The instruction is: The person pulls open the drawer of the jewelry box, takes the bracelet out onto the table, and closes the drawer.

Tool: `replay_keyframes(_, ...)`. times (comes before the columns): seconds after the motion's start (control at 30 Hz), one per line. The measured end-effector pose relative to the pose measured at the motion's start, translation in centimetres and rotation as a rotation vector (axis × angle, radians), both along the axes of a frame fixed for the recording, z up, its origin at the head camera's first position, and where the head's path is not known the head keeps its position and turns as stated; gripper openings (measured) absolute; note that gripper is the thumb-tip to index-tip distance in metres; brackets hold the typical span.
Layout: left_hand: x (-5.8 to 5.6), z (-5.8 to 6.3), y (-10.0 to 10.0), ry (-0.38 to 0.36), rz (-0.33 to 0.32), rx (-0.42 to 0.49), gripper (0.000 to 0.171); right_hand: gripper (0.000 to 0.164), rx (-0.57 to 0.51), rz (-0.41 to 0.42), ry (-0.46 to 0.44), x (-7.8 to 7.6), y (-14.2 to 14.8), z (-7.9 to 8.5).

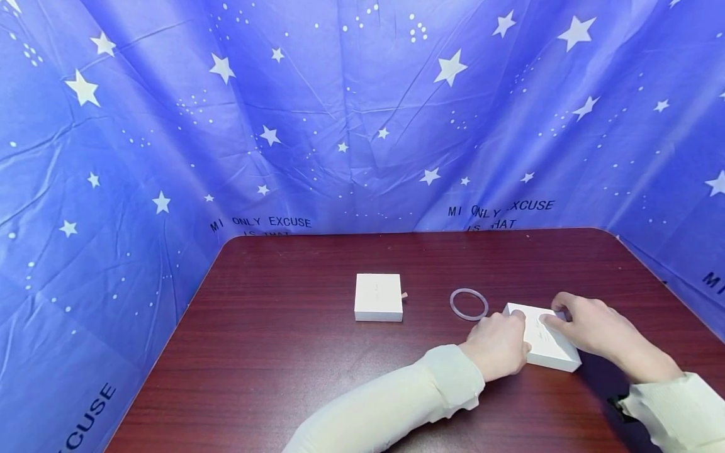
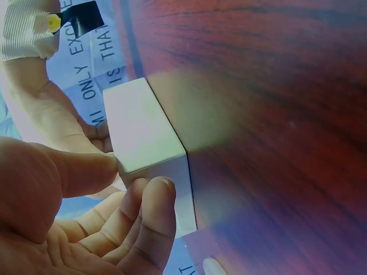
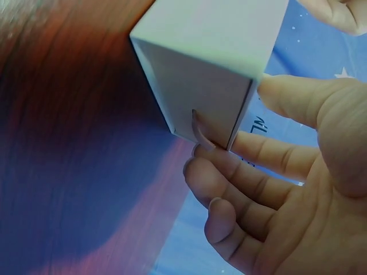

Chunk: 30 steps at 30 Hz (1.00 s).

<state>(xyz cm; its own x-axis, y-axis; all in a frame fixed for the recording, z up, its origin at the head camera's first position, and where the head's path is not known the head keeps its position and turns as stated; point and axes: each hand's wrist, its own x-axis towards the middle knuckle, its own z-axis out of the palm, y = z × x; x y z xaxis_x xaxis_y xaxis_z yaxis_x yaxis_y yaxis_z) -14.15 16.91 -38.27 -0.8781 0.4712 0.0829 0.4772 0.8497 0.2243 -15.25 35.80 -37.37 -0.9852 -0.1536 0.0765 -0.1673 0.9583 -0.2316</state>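
Observation:
A white drawer-style gift box (image 1: pixel 549 343) with faint printing on top sits at the right of the table, turned at an angle. At its left side, my left hand (image 1: pixel 498 343) grips it with thumb and fingertips. From the right, my right hand (image 1: pixel 600 327) holds a far corner, thumb on the upper face. A small ribbon pull (image 3: pixel 200 133) sticks out of the drawer face in the right wrist view, close to my right fingertips. The drawer looks pushed in. Beside my left hand lies a pale purple bangle (image 1: pixel 467 290), flat on the table.
Another white box (image 1: pixel 378 305), with a small ribbon tab on its right side, stands near the middle of the dark red wood table (image 1: pixel 272 352). A blue curtain (image 1: pixel 351 113) with white stars hangs behind the table and along both sides.

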Motion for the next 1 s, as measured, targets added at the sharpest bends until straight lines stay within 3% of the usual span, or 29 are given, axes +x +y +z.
replay_keyframes(0.63, 0.4, 0.1, -1.3, 0.030, -0.063, 0.015, 0.025, 0.030, -0.013, -0.005, -0.045, 0.1, -0.9, 0.0)
replay_keyframes(1.0, 0.5, 0.0, -1.9, -0.018, -0.054, 0.033, 0.025, 0.031, -0.025, 0.016, -0.044, 0.3, -1.2, -0.1)
